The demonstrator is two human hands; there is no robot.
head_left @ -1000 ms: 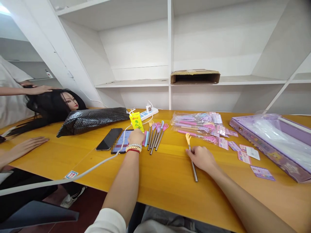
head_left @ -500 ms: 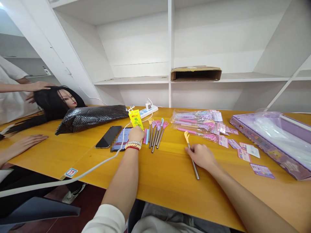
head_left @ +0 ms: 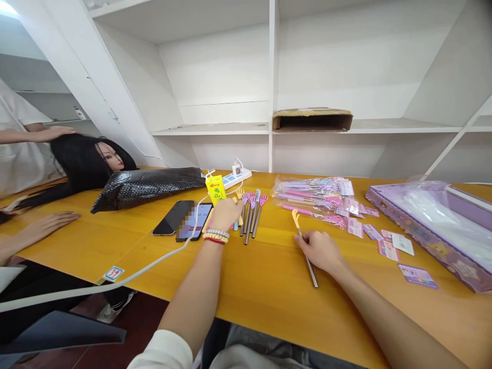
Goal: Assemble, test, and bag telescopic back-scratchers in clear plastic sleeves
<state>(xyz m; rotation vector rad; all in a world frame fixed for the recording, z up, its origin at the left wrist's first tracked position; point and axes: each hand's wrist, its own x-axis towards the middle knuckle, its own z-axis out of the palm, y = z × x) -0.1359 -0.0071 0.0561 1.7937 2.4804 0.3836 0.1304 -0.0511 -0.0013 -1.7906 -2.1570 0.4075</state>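
My right hand is closed around the metal shaft of a back scratcher with a yellow claw; its bare end points toward me. My left hand is over some coloured handle sleeves, with yellow and blue ends showing beside it; its fingertips are hidden. Just right of that hand lie several back scratchers with purple, pink, blue and yellow claws and metal shafts. A yellow packet stands behind the left hand.
Bagged back scratchers, small printed cards and a purple box are to the right. Two phones, a white cable, a black bubble-wrap bag and a mannequin head are left, near another person's hand.
My left hand has moved slightly right, from beside the yellow packet to over the coloured sleeves. My right hand keeps hold of the back scratcher. The view has shifted a little.
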